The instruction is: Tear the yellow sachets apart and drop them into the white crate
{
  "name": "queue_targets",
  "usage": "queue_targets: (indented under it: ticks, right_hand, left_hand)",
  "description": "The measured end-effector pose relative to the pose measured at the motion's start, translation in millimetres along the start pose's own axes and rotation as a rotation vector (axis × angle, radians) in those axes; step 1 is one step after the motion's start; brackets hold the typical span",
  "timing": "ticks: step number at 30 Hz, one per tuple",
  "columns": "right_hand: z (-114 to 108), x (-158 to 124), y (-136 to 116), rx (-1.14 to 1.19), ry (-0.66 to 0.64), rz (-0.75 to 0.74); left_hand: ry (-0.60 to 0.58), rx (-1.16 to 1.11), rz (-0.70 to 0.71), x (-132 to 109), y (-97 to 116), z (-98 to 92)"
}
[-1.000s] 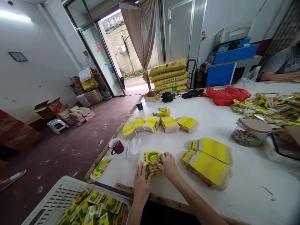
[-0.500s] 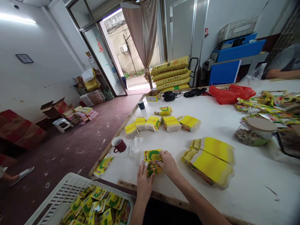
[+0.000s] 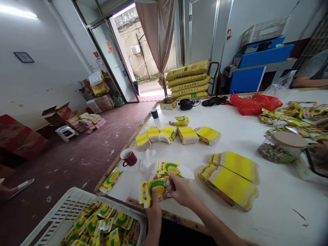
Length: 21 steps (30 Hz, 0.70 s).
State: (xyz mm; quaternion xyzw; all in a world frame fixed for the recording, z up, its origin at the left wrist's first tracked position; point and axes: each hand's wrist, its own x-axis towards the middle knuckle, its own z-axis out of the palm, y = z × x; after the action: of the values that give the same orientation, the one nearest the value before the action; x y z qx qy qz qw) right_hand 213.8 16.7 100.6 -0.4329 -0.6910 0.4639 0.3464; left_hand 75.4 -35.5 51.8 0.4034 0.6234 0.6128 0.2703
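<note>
Carton [image 3: 147, 192], flat, yellow with a green swirl, was in your hands above the near edge of the table [image 3: 276, 205], just nearer than a loose stack [image 3: 168, 168] of similar print and left of the long yellow rows [image 3: 234, 177]. Your left hand [image 3: 154, 202] was clamped on it, thumb across the printed face, its other fingers hidden. Your right hand [image 3: 180, 189] had curled fingers at the right end; you couldn't tell if they pinched it. One layer or several, also unclear.

Handling, as judged: light thin card, stiff when flat but quick to bend or crease, probably a bit slick on the printed face. Best hold for you: thumb on top and fingers under, near the middle of an edge, gentle squeeze, corners and flaps spared.

Writing: reddish lettering sat at the left end of the print, too small for you to read; no brand made out. On the far yellow sacks [image 3: 190, 82] you could read 小猪配合饲料 212.
</note>
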Motion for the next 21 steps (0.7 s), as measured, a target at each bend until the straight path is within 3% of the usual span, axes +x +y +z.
queue_targets:
  ticks: [4, 7, 11, 14, 17, 21]
  right_hand:
    - [13, -13, -8, -0.112, 0.124, -0.018]
    - [11, -15, -8, 0.084, 0.053, 0.008]
    - [3, -12, -10, 0.493, -0.111, -0.014]
    - [0, -18, -20, 0.643, -0.201, -0.033]
    - [4, -31, -32, 0.638, -0.264, -0.031]
    - [20, -39, -36, 0.501, -0.240, -0.052]
  left_hand:
    - [0.071, 0.139, 0.076, -3, 5, 5.4]
    - [0.047, 0.099, 0.021, -2, 9, 3.9]
    - [-0.129, -0.104, -0.045, -3, 19, 2.2]
    - [-0.111, -0.348, -0.142, -4, 29, 2.6]
    - [-0.058, -0.570, -0.192, -2, 40, 2.5]
    - [0.001, -0.670, -0.087, 2, 52, 1.8]
